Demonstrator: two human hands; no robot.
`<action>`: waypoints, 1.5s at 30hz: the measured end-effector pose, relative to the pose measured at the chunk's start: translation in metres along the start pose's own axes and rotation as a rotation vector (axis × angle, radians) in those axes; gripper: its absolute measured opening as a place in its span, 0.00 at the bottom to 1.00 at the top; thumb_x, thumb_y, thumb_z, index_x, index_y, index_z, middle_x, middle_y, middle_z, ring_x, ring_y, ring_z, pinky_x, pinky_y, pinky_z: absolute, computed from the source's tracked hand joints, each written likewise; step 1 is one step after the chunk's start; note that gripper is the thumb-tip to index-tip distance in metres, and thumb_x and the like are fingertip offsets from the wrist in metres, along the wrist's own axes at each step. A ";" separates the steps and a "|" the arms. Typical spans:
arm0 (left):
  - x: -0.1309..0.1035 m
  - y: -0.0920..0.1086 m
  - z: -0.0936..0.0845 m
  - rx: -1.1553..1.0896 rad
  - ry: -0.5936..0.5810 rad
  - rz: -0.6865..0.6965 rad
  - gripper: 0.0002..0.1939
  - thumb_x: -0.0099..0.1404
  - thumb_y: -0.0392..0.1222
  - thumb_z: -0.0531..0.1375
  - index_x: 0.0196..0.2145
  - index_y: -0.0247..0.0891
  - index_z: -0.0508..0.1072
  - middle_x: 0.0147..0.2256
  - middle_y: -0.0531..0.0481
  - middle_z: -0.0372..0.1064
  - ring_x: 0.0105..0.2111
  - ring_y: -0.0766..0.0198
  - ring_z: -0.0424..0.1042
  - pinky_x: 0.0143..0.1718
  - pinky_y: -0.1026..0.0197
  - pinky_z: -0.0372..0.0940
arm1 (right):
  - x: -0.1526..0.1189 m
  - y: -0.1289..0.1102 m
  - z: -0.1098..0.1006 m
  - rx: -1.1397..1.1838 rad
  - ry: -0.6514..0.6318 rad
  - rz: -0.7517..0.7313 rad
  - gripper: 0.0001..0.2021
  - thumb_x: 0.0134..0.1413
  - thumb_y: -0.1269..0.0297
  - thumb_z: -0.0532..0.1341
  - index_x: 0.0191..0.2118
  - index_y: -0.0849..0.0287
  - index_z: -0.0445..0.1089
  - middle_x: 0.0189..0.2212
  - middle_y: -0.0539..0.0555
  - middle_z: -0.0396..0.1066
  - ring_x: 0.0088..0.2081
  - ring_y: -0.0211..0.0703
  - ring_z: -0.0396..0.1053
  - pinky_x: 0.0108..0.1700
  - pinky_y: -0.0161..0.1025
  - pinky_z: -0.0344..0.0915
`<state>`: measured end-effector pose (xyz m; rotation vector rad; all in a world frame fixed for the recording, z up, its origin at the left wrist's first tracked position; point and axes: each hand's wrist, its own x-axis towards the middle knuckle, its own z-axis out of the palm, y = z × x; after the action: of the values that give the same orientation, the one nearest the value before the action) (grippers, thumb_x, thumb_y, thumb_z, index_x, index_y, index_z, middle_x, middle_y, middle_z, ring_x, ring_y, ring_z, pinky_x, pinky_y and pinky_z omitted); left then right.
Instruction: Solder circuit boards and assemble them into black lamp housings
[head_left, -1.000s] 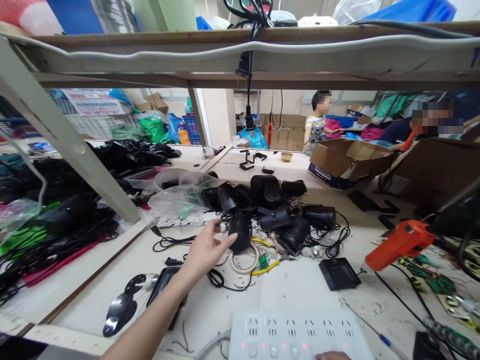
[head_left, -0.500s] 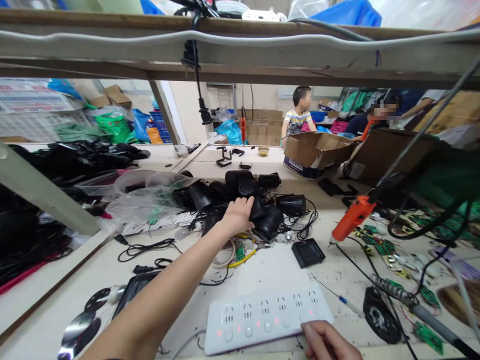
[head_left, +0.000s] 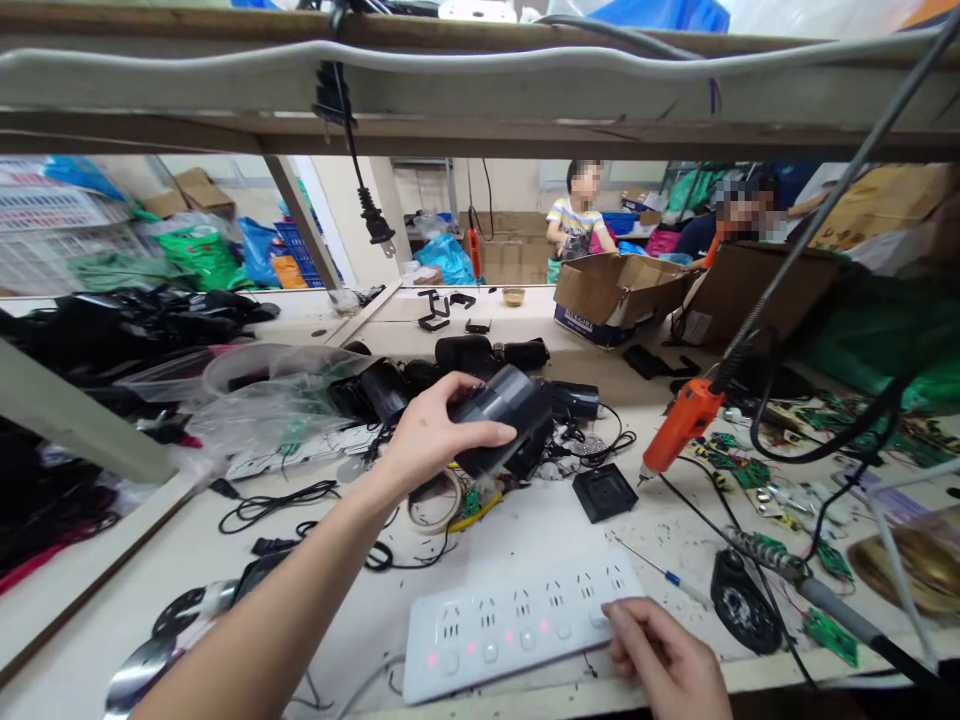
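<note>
My left hand is wrapped round a black cylindrical housing, held tilted above a pile of similar black parts. My right hand rests at the right end of a white power strip, thumb and fingers pressed together; whether something small is between them is hidden. Red lights glow on the strip. A square black tray-like part lies behind the strip. Beneath the held housing are a tape roll and a yellow strip.
An orange electric screwdriver hangs at the right, near a soldering iron and green circuit boards. A shelf beam crosses overhead. An open carton stands behind; two people are beyond it.
My left hand has lifted a black housing off the pile and turned it. My right hand stays by the strip's right end. The view has shifted slightly.
</note>
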<state>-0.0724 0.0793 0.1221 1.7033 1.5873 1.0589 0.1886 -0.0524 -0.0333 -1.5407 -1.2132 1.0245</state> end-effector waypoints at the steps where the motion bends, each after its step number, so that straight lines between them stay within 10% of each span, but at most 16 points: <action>1: -0.007 -0.002 0.001 -0.038 -0.025 -0.033 0.29 0.43 0.56 0.69 0.41 0.41 0.72 0.38 0.51 0.74 0.38 0.53 0.72 0.38 0.56 0.65 | 0.007 -0.003 0.001 -0.008 -0.033 -0.027 0.22 0.52 0.41 0.61 0.27 0.57 0.74 0.18 0.50 0.68 0.22 0.41 0.68 0.27 0.32 0.68; 9: -0.061 -0.052 0.008 -0.245 0.020 -0.225 0.30 0.43 0.55 0.70 0.42 0.40 0.71 0.36 0.51 0.73 0.38 0.52 0.72 0.41 0.55 0.64 | 0.110 -0.032 0.033 -0.394 0.098 -0.478 0.27 0.55 0.62 0.59 0.61 0.58 0.62 0.47 0.61 0.66 0.27 0.39 0.70 0.39 0.42 0.73; 14: -0.082 -0.071 0.021 -0.257 0.009 -0.265 0.31 0.43 0.51 0.70 0.44 0.41 0.70 0.39 0.49 0.74 0.42 0.51 0.73 0.47 0.51 0.65 | 0.172 -0.051 0.055 -0.454 0.083 -0.621 0.10 0.51 0.68 0.57 0.34 0.57 0.76 0.35 0.55 0.69 0.35 0.43 0.72 0.44 0.42 0.71; 23: -0.085 -0.069 0.028 -0.220 -0.099 -0.180 0.54 0.36 0.50 0.76 0.61 0.46 0.63 0.56 0.44 0.68 0.54 0.47 0.68 0.56 0.51 0.61 | 0.164 -0.125 0.044 -0.257 0.264 -0.965 0.10 0.58 0.56 0.58 0.36 0.55 0.73 0.43 0.61 0.72 0.50 0.55 0.70 0.58 0.56 0.62; 31: -0.093 -0.054 0.043 -0.250 -0.114 -0.105 0.54 0.35 0.49 0.76 0.60 0.46 0.64 0.56 0.43 0.67 0.54 0.44 0.67 0.56 0.47 0.61 | 0.162 -0.140 0.099 0.320 -0.541 -0.371 0.18 0.48 0.51 0.67 0.42 0.56 0.74 0.43 0.58 0.76 0.37 0.47 0.77 0.44 0.47 0.75; 39: -0.049 -0.067 0.075 -0.587 0.349 -0.468 0.55 0.38 0.54 0.76 0.60 0.41 0.57 0.54 0.37 0.66 0.55 0.47 0.66 0.55 0.52 0.61 | 0.207 -0.119 0.125 0.155 -0.243 -0.230 0.24 0.48 0.44 0.64 0.46 0.57 0.70 0.43 0.63 0.74 0.40 0.57 0.76 0.46 0.57 0.74; 45: -0.036 -0.073 0.084 -0.580 0.311 -0.426 0.39 0.55 0.58 0.66 0.58 0.39 0.61 0.51 0.38 0.70 0.52 0.50 0.70 0.52 0.53 0.65 | 0.156 -0.084 0.109 -0.283 -0.373 -0.539 0.40 0.45 0.38 0.63 0.61 0.54 0.62 0.58 0.63 0.65 0.59 0.62 0.64 0.57 0.58 0.64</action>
<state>-0.0394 0.0614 0.0117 0.8072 1.5239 1.4199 0.0920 0.1273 0.0076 -1.1391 -1.9728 0.8157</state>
